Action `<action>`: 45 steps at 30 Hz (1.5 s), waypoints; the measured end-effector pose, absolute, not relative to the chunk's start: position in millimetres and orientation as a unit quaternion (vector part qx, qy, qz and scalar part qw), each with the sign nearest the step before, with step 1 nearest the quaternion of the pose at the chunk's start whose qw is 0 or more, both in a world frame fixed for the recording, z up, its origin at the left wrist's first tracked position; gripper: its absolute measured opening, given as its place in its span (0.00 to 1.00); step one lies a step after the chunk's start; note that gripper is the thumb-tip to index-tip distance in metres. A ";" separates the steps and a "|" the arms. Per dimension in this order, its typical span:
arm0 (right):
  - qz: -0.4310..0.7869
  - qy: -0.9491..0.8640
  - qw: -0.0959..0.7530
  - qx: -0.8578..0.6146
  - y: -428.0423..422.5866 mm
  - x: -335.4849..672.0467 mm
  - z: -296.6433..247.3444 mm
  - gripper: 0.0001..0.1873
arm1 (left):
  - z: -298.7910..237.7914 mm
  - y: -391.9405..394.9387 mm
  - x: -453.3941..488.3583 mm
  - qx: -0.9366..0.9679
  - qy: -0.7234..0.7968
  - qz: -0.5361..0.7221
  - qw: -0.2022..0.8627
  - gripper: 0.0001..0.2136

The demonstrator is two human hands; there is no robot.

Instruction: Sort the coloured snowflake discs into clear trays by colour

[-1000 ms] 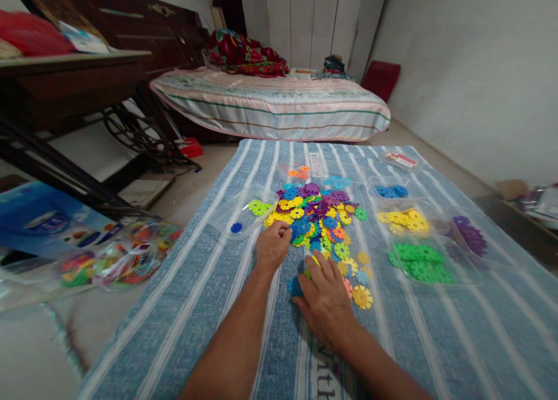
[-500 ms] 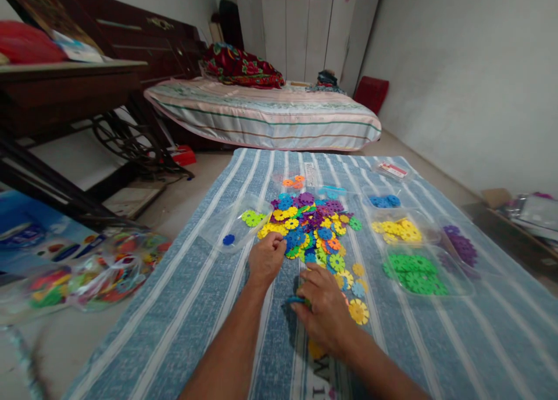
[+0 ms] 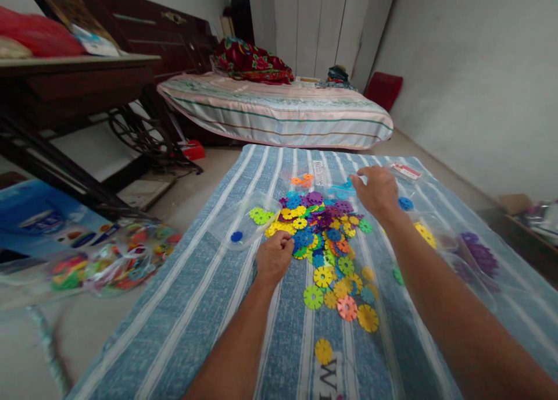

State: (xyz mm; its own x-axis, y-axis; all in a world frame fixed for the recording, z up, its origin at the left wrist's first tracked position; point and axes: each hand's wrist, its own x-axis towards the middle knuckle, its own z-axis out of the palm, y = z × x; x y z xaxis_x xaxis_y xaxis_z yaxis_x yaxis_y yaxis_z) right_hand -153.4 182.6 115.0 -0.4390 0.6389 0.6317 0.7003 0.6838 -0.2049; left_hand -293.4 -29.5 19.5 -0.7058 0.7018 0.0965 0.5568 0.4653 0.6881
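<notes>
A heap of colourful notched plastic discs (image 3: 325, 228) lies on the striped tablecloth, with looser discs spread toward me. My left hand (image 3: 275, 256) rests at the heap's left edge beside some blue discs. Its fingers are curled closed, and whatever they may hold is hidden. My right hand (image 3: 375, 192) is stretched past the heap, its thumb and fingers apart. It hovers just right of a clear tray with light blue discs (image 3: 346, 186). No disc shows between its fingers.
A clear tray (image 3: 222, 243) at left holds lime discs and one dark blue disc. Orange discs (image 3: 302, 180) sit in another at the back. Trays at right, with blue (image 3: 406, 203), yellow (image 3: 425, 235) and purple discs (image 3: 479, 257), are partly behind my right arm. A bed (image 3: 279, 115) stands beyond.
My right hand has moved from the near side of the heap, where it held a blue disc, forward and right to the light blue tray. My left hand stays by the heap. The view has shifted slightly.
</notes>
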 end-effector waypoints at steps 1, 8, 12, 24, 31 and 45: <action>-0.031 -0.858 0.354 -0.371 172.5 -150.7 108.6 0.12 | 19.8 -29.4 -293.2 0.369 0.851 0.359 0.101 0.06; 0.110 -0.897 0.370 -0.216 81.1 -117.6 42.0 0.09 | 18.9 -30.0 -294.5 0.380 0.840 0.371 0.109 0.06; 0.131 -0.876 0.395 -0.243 69.2 -97.6 19.6 0.07 | 28.0 -33.9 -292.9 0.424 0.833 0.331 0.128 0.08; 0.168 -0.847 0.387 -0.323 76.8 -69.9 7.7 0.09 | 49.8 -40.4 -254.3 0.599 0.764 0.160 0.182 0.10; 0.166 -0.881 0.337 -0.288 34.8 -34.3 20.9 0.07 | 44.3 -40.8 -245.7 0.624 0.737 0.172 0.195 0.07; 0.207 -0.874 0.339 -0.282 13.7 -57.2 31.7 0.08 | 59.9 -37.3 -237.3 0.511 0.655 0.331 0.448 0.09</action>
State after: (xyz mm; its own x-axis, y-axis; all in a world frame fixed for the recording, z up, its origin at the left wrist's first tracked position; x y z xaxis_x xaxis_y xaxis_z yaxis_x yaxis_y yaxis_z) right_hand -57.2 13.7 31.7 -0.6115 0.6328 0.4750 0.3531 0.7554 -0.5520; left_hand -237.3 -37.3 59.9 -0.0768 0.9656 -0.2484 0.3719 0.2588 0.8915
